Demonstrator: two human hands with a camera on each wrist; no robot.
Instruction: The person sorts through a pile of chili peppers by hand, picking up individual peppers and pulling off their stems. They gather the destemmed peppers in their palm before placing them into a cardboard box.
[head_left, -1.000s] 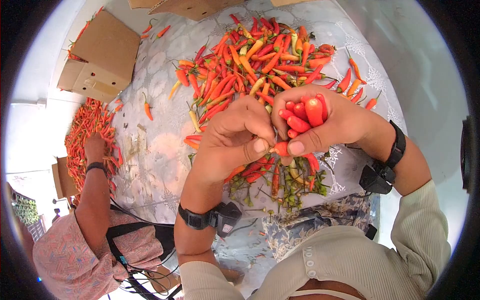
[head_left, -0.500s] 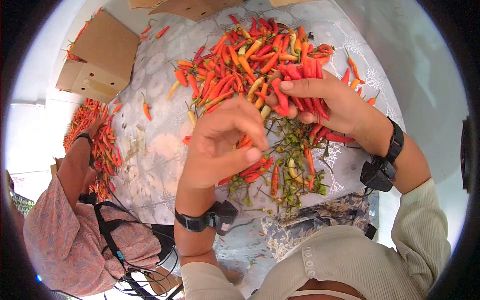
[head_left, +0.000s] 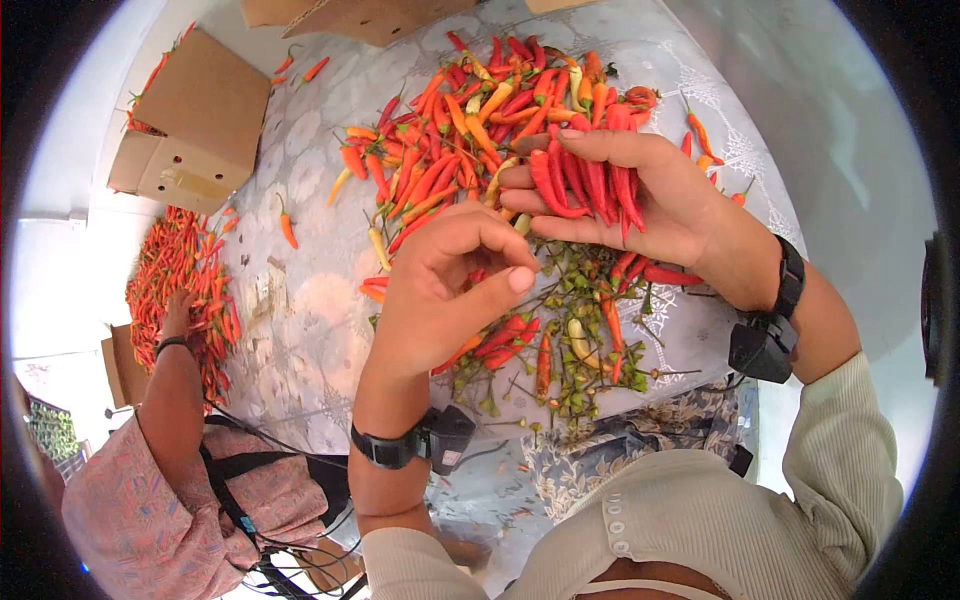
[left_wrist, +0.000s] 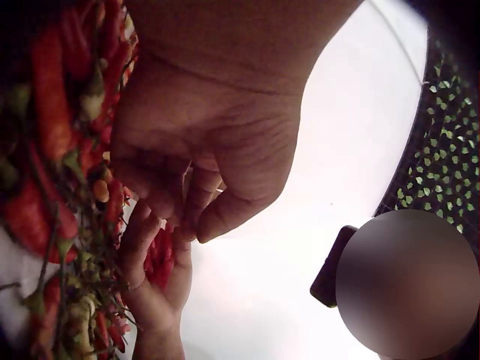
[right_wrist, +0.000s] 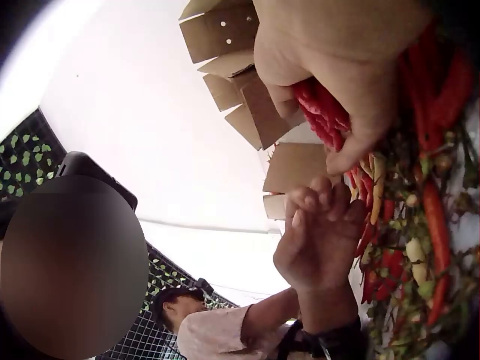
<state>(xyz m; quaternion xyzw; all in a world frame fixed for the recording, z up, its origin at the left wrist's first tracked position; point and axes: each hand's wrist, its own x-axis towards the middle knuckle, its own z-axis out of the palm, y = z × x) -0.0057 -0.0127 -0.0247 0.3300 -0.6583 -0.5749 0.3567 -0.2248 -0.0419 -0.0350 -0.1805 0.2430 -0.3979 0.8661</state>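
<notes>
My right hand [head_left: 670, 190] is palm up and holds a bunch of red chili peppers [head_left: 595, 180], with the thumb lying across them and the fingers stretched beneath. In the right wrist view the bunch [right_wrist: 322, 112] shows between thumb and fingers. Just left of it hovers my left hand [head_left: 440, 285], its fingers loosely bent and nothing visible between them. Under both hands lies a heap of green chili stems [head_left: 570, 340] with a few whole chilies in it. Beyond them spreads a large pile of red, orange and yellow chilies [head_left: 460, 130].
A patterned cloth [head_left: 320, 300] covers the table. At the left, another person's hand [head_left: 178, 315] reaches into a big chili heap [head_left: 175, 265]. A cardboard box [head_left: 215, 110] stands behind that heap, and another box [head_left: 370, 18] is at the far edge.
My hands have drawn apart. The right hand has turned palm up and spread its fingers under the chilies, after pinching one against the left hand's fingertips. The left hand has moved slightly away.
</notes>
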